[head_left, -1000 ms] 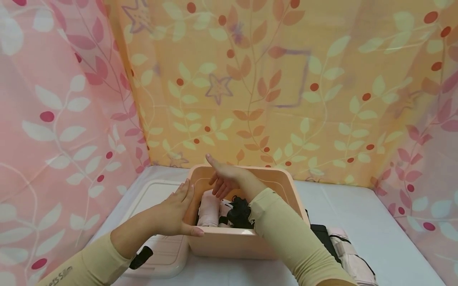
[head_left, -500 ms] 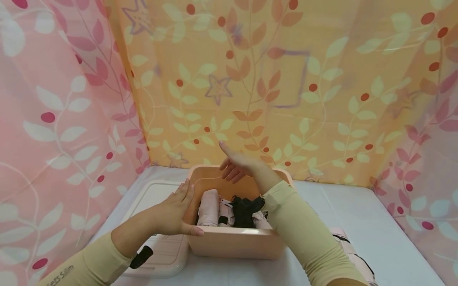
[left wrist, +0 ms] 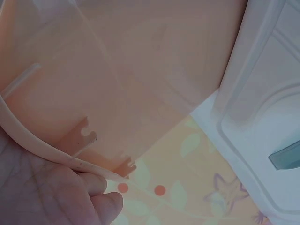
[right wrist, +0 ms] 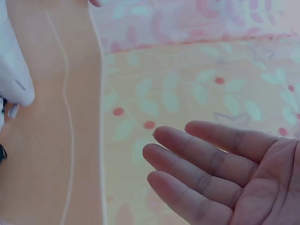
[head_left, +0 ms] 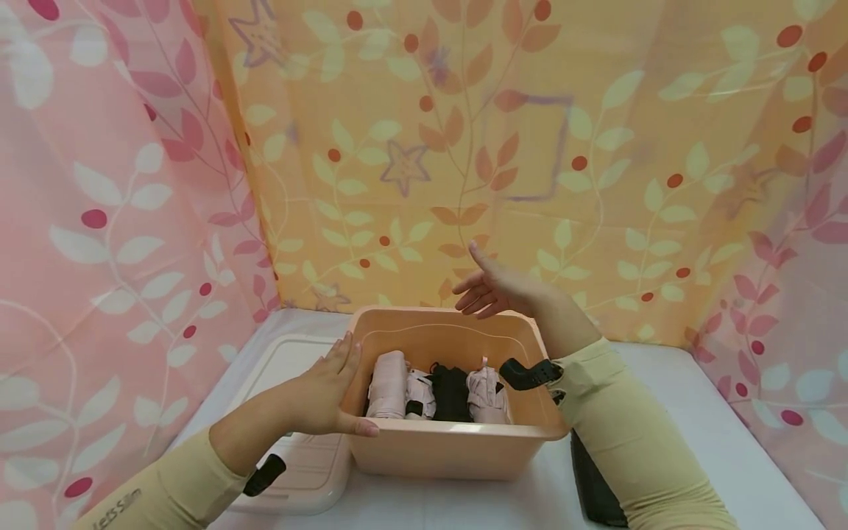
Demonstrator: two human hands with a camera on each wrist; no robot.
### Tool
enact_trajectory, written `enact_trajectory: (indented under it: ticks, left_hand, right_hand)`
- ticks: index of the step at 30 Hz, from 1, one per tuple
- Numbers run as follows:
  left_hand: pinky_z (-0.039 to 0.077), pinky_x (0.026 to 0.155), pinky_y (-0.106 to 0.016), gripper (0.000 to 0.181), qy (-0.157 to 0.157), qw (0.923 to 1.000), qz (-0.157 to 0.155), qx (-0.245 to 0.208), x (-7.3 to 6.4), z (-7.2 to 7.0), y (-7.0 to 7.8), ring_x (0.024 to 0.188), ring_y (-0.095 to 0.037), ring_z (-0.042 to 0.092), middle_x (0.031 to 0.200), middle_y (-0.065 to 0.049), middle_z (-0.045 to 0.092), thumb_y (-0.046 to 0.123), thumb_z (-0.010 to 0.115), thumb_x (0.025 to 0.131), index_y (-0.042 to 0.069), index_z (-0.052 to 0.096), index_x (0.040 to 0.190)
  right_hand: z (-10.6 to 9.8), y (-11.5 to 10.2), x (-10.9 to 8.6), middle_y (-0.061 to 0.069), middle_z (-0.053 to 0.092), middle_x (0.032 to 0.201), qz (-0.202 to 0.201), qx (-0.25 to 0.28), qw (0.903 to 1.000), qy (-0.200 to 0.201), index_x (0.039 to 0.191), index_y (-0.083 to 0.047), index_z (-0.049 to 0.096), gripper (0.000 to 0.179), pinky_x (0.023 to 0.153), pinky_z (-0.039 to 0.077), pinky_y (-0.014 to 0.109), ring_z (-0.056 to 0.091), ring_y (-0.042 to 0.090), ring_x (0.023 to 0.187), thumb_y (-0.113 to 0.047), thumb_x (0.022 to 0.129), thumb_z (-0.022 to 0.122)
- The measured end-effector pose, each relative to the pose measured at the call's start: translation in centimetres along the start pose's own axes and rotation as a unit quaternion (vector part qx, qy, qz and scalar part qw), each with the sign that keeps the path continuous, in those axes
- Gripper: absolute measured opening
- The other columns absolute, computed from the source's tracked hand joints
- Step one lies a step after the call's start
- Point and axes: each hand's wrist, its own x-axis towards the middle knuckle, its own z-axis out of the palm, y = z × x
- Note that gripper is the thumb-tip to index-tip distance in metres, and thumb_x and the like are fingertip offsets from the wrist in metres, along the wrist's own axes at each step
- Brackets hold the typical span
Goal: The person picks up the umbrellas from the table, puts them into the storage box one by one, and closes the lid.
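Peach bin (head_left: 444, 453) holding 4 bundles (head_left: 450, 395) sits near worktop's (head_left: 676, 412) far edge; left grip (head_left: 316, 397), spread, touches bin's rim (head_left: 457, 428); right grip (head_left: 500, 288), spread, hovers.

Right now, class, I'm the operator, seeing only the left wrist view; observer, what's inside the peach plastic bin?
Observer: Three pale pink fabric bundles and one black fabric bundle, side by side.
Operator: Does the bare right hand hold anything?
Observer: No, it is empty.
Operator: What lies beside the bin, on that hand's side?
Observer: A black, flat-looking object, partly hidden by the beige fabric sleeve; I cannot tell what it is.
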Motion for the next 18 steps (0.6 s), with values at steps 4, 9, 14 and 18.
enact_trajectory:
  ticks: [4,9,14,18]
  left_hand:
    - [0.015,0.107,-0.054,0.128,0.002,1.0000,0.001,-0.003,0.0,-0.1,0.1,0.137,-0.038,-0.002,0.149,-0.025,-0.008,0.079,0.054,0.061,-0.005,0.005,0.144]
    - [0.014,0.107,-0.054,0.127,0.001,1.0000,-0.002,-0.006,0.0,-0.1,0.0,0.137,-0.037,-0.003,0.149,-0.024,-0.009,0.076,0.057,0.062,-0.004,0.004,0.144]
    - [0.013,0.107,-0.054,0.127,-0.001,1.0000,-0.007,-0.003,0.2,-0.1,-0.1,0.138,-0.036,-0.004,0.150,-0.022,-0.011,0.076,0.057,0.062,-0.003,0.003,0.145]
    - [0.012,0.107,-0.054,0.126,-0.005,0.9999,-0.009,-0.003,0.2,-0.2,-0.2,0.138,-0.036,-0.004,0.150,-0.022,-0.012,0.077,0.057,0.062,-0.003,0.002,0.145]
  right_hand:
    - [-1.1,0.4,-2.4,0.022,0.059,0.115,-0.016,-0.022,0.9995,0.014,0.128,0.004,0.047,0.083,0.092,0.043,0.046,0.057,0.033,0.108,-0.062,0.092,0.013]
    - [-2.7,1.8,-5.6,0.021,0.059,0.116,-0.020,-0.051,0.9977,0.039,0.129,0.004,0.046,0.077,0.092,0.044,0.044,0.053,0.036,0.113,-0.059,0.094,0.020]
    - [-4.1,4.2,-8.8,0.017,0.060,0.113,0.001,-0.059,0.9954,0.076,0.130,0.005,0.044,0.073,0.090,0.045,0.043,0.055,0.033,0.110,-0.056,0.094,0.027]
    - [-5.2,6.8,-11.0,0.018,0.061,0.110,0.019,-0.057,0.9932,0.100,0.128,0.009,0.043,0.069,0.086,0.048,0.042,0.059,0.029,0.104,-0.051,0.096,0.030]
